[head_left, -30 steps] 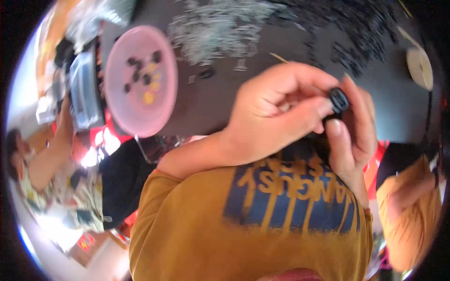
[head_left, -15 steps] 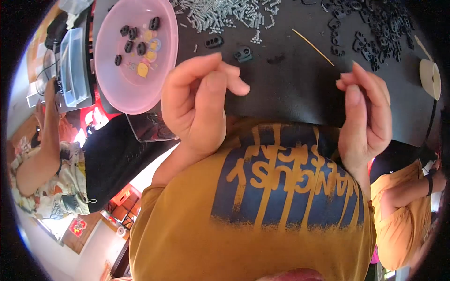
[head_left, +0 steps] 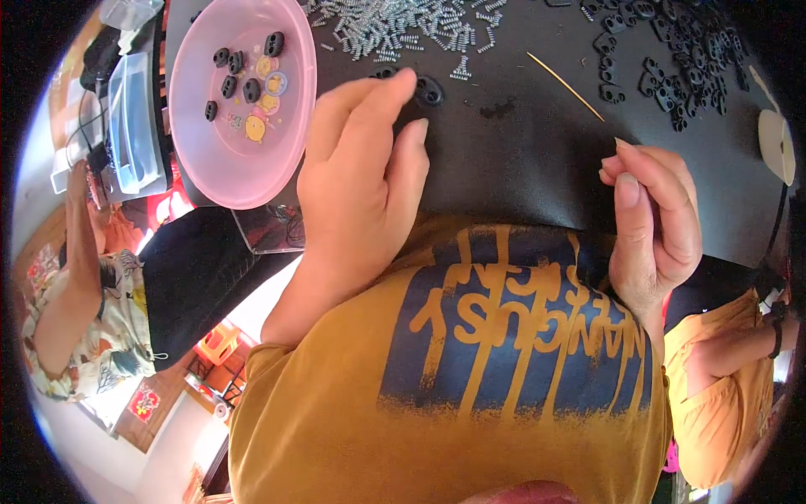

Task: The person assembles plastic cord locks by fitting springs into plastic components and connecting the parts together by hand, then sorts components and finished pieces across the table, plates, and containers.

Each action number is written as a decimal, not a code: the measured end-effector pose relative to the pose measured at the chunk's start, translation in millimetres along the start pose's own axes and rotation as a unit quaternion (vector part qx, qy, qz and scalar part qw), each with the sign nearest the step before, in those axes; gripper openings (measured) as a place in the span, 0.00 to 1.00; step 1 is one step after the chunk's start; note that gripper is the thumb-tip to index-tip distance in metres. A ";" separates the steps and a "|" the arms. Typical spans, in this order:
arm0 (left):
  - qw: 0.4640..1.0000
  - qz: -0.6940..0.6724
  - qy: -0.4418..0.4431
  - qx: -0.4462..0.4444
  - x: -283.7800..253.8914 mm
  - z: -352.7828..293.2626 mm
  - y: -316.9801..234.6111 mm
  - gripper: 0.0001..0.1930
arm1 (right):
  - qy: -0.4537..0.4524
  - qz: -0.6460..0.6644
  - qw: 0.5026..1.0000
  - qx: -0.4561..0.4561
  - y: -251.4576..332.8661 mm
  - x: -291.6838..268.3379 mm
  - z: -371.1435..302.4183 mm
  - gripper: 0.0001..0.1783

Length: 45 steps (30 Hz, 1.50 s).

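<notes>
My left hand [head_left: 357, 168] reaches over the dark table with thumb and fingers apart, nothing visible between them. Its index fingertip is close to a small black two-holed cord lock [head_left: 429, 91]. A second cord lock [head_left: 384, 73] lies just beyond that finger, partly covered by it. Over the table's near right side, my right hand [head_left: 659, 223] hovers with loosely curled fingers. A gap shows between its thumb and index finger, and I see nothing held. Beside my left hand stands a pink oval bowl [head_left: 189, 151] with several black cord locks [head_left: 252, 90] inside.
A heap of small metal springs [head_left: 403, 25] lies at the far middle. Many black plastic pieces [head_left: 672, 59] spread at the far right. A thin wooden stick [head_left: 565, 86] and a white round object [head_left: 776, 147] are on the right. Other people sit at both sides.
My left hand has turned and reached away from me toward the two cord locks, its fingers spreading. My right hand has barely moved.
</notes>
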<state>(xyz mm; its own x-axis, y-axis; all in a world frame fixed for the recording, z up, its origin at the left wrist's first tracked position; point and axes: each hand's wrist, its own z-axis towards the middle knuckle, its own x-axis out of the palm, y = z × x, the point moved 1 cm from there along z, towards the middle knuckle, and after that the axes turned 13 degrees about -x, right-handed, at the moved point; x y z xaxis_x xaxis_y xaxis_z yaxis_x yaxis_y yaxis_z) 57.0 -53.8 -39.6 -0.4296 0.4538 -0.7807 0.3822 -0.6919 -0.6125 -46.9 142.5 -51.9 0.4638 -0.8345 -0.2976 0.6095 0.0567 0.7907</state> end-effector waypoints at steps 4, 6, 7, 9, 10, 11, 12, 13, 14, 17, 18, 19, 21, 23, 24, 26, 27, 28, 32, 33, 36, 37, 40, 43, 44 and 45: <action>0.998 0.046 0.029 0.000 8.5 -0.9 -11.7 0.17 | 0.008 -0.009 1.000 -0.017 -3.7 -7.4 -5.5 0.11; 0.998 0.053 0.032 0.011 11.4 -3.1 -15.5 0.16 | -0.004 -0.014 1.000 -0.008 -1.7 -12.0 -10.1 0.11; 0.997 0.066 0.039 0.014 15.2 -4.0 -17.3 0.15 | -0.007 -0.012 1.000 -0.006 -4.0 -14.9 -13.0 0.11; 0.995 0.081 0.038 0.036 22.8 -5.2 -20.0 0.14 | -0.011 -0.007 1.000 0.005 -8.8 -19.9 -17.5 0.10; 0.994 0.088 0.031 0.057 24.1 -7.8 -19.9 0.13 | -0.013 -0.008 1.000 0.002 -8.3 -21.0 -20.4 0.10; 0.994 0.088 0.030 0.058 25.1 -9.1 -17.8 0.13 | -0.014 -0.010 1.000 -0.006 -8.3 -21.7 -22.9 0.10; 0.993 0.069 0.018 0.094 25.7 -9.9 -15.3 0.12 | -0.014 -0.011 1.000 -0.015 -8.5 -21.9 -25.2 0.10; 0.990 0.048 0.007 0.129 24.8 -8.2 -17.0 0.12 | -0.014 -0.012 1.000 -0.015 -8.3 -22.2 -25.0 0.10; 0.990 0.047 0.007 0.130 20.5 -10.4 -23.8 0.12 | -0.013 -0.010 1.000 -0.014 -8.4 -22.1 -24.6 0.10; 0.912 -0.300 0.173 -0.218 11.0 -12.1 -44.2 0.11 | -0.010 -0.011 1.000 -0.011 -6.7 -21.9 -22.9 0.10; 0.867 -0.393 0.204 -0.230 12.6 -10.2 -47.0 0.12 | -0.011 -0.014 1.000 -0.007 -5.7 -21.6 -22.2 0.10; 0.809 -0.483 0.234 -0.239 14.3 -8.6 -49.5 0.13 | -0.009 -0.019 1.000 -0.006 -4.6 -21.4 -21.6 0.10; 0.803 -0.480 0.264 -0.237 13.6 -6.5 -55.5 0.15 | -0.006 0.045 0.998 0.032 -2.2 -18.8 -19.9 0.11; 0.762 -0.511 0.305 -0.255 14.5 -5.6 -63.2 0.15 | 0.029 0.104 0.994 0.010 1.9 -13.3 -12.3 0.15; 0.768 -0.506 0.318 -0.229 16.1 -5.1 -63.5 0.15 | 0.060 0.160 0.985 -0.006 2.3 -11.9 -10.1 0.19; 0.777 -0.512 0.313 -0.192 20.3 -5.5 -61.8 0.15 | 0.036 0.201 0.979 0.016 6.3 -6.3 -6.4 0.22; 0.787 -0.514 0.303 -0.158 21.3 -5.3 -61.8 0.15 | 0.025 0.192 0.981 0.024 8.4 -6.0 -5.3 0.23; 0.784 -0.513 0.306 -0.168 20.6 -3.8 -61.8 0.15 | 0.025 0.187 0.982 0.023 7.7 -5.4 -5.3 0.23; 0.770 -0.508 0.327 -0.206 20.8 -2.8 -59.5 0.12 | 0.035 0.133 0.989 -0.054 4.2 -3.3 -4.6 0.24; 0.769 -0.509 0.327 -0.206 19.4 -2.4 -58.5 0.12 | 0.047 0.115 0.989 -0.078 4.1 -2.2 -3.3 0.24; 0.769 -0.509 0.329 -0.205 13.3 1.1 -51.3 0.11 | 0.043 0.113 0.991 -0.056 8.5 5.1 4.0 0.22; 0.779 -0.499 0.328 -0.192 10.9 1.9 -48.1 0.11 | 0.044 0.105 0.992 -0.054 8.5 8.2 7.5 0.22; 0.787 -0.501 0.314 -0.174 8.5 7.1 -38.3 0.11 | 0.055 0.070 0.993 -0.076 5.4 17.1 16.1 0.20; 0.779 -0.510 0.319 -0.178 0.3 19.1 -27.0 0.12 | 0.059 0.055 0.994 -0.072 4.6 28.1 25.7 0.20; 0.771 -0.507 0.337 -0.187 -2.5 23.6 -23.2 0.12 | 0.059 0.056 0.994 -0.072 3.9 32.4 29.4 0.20; 0.772 -0.505 0.337 -0.188 -4.9 27.8 -21.5 0.12 | 0.061 0.059 0.994 -0.076 3.3 36.2 33.4 0.21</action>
<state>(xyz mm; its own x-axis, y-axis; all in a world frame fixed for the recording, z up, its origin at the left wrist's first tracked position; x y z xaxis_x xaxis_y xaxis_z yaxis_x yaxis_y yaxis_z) 28.1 -56.8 -19.1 -0.1899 0.9320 0.3086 0.3958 0.3603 -0.8447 -49.6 94.2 -42.3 0.6061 -0.7456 -0.2769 0.6316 0.2396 0.7374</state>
